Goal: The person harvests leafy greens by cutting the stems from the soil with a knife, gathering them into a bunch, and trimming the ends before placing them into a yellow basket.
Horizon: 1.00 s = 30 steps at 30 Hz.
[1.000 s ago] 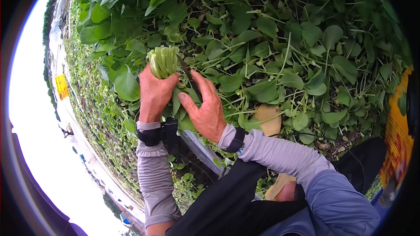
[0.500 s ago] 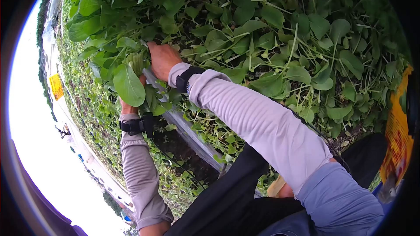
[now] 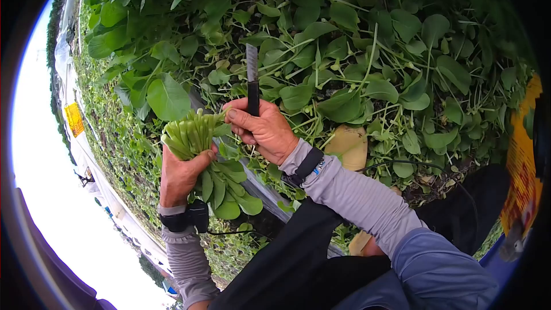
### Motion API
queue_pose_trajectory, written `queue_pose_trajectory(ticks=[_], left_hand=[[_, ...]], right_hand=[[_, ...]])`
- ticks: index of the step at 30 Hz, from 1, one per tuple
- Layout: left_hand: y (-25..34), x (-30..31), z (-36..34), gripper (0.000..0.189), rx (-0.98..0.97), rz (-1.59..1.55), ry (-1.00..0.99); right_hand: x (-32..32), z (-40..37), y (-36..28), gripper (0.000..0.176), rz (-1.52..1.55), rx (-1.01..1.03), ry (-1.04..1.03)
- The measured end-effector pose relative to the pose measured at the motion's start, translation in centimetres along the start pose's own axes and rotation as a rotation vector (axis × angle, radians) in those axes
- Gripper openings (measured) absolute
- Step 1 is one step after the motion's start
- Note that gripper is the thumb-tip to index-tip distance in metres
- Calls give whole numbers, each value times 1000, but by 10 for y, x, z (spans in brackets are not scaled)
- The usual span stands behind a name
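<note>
My left hand is closed around a bunch of leafy greens. The pale stem ends point up and the leaves hang down below my thumb. Close beside it, my right hand grips a knife by its black handle, with the blade standing up away from the bunch. The thumb and forefinger of that same hand pinch a thin green piece at the edge of the stems. Both wrists wear black bands.
Leafy plants cover the ground ahead, with cut stems and leaves lying among them. A strip of plastic sheeting runs by my dark-clothed leg. A yellow bag is at the far right, a yellow sign at the far left.
Both hands have drawn back from the plants toward me. The bunch in my left hand now shows its stem ends, and the knife in my right hand has come into view, blade up.
</note>
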<state>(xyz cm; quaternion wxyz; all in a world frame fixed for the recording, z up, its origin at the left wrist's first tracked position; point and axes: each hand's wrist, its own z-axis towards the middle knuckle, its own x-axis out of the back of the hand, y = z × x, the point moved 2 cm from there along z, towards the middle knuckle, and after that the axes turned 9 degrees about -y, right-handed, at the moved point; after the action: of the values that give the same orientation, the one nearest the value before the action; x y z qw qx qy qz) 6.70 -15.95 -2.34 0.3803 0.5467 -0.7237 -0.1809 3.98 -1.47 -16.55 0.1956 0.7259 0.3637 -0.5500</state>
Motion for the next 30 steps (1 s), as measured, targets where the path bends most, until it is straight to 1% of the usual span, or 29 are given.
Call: queue_pose_trajectory(ticks=[1,3,4,5,7,8,9,11,12,13,15,16,17,19,20,21,23,24,25,26,27,28,29,30], left_hand=[[6,-7,-4,19,-5,6,-3],[17,-20,-10,18,21,17,-48],[23,-24,-15,19,-7,97,-48],[28,-30,-21,19,-16,99,-53],[43,-41,-31,23,-186,423,17],[48,-47,-33,26,-250,429,60],[49,-51,-33,26,-251,432,59],[52,-56,-25,32,-292,308,97],[55,-64,-13,36,-404,196,90],[55,-67,-6,36,-409,199,96],[50,-72,9,37,-311,-112,-27],[42,-70,18,33,-253,-175,-94],[40,-65,27,33,-259,-174,-93],[40,-52,43,33,-255,184,-83],[46,-43,50,37,-352,415,-6],[54,-33,55,43,-377,586,78],[68,-15,69,63,-435,797,211],[69,-2,81,71,-376,845,231],[69,14,93,80,-315,894,249],[62,33,107,91,-345,942,257],[57,50,119,91,-339,944,263],[51,65,128,92,-255,1029,302],[44,79,135,93,-170,1110,340],[36,92,139,84,-150,1192,355]], right_hand=[[1,-1,-5,24,2,7,-2],[7,-2,-26,14,-426,204,103],[9,-7,-46,16,-707,289,179],[11,-12,-61,16,-710,299,181],[8,-24,-88,19,-1045,416,72],[3,-32,-97,20,-1096,403,38],[-3,-39,-101,20,-1093,405,39],[-16,-47,-102,18,-969,322,-50],[-18,-46,-99,17,-915,371,-67],[-22,-44,-94,17,-916,375,-74],[-26,-41,-86,20,-644,409,5],[-24,-39,-83,20,-540,349,-1],[-22,-37,-84,20,-542,353,-4],[-17,-34,-86,20,-951,346,148],[-14,-30,-86,24,-1105,322,143],[-9,-22,-79,24,-1104,315,135],[-3,-5,-71,34,-1359,710,221],[-5,4,-71,38,-1304,724,169],[-8,12,-72,38,-1307,720,164],[-13,23,-72,39,-1317,555,100],[-16,36,-71,40,-1319,392,35],[-19,50,-68,42,-1333,328,34],[-21,66,-64,42,-1331,322,30],[-20,84,-60,42,-1370,384,13]])
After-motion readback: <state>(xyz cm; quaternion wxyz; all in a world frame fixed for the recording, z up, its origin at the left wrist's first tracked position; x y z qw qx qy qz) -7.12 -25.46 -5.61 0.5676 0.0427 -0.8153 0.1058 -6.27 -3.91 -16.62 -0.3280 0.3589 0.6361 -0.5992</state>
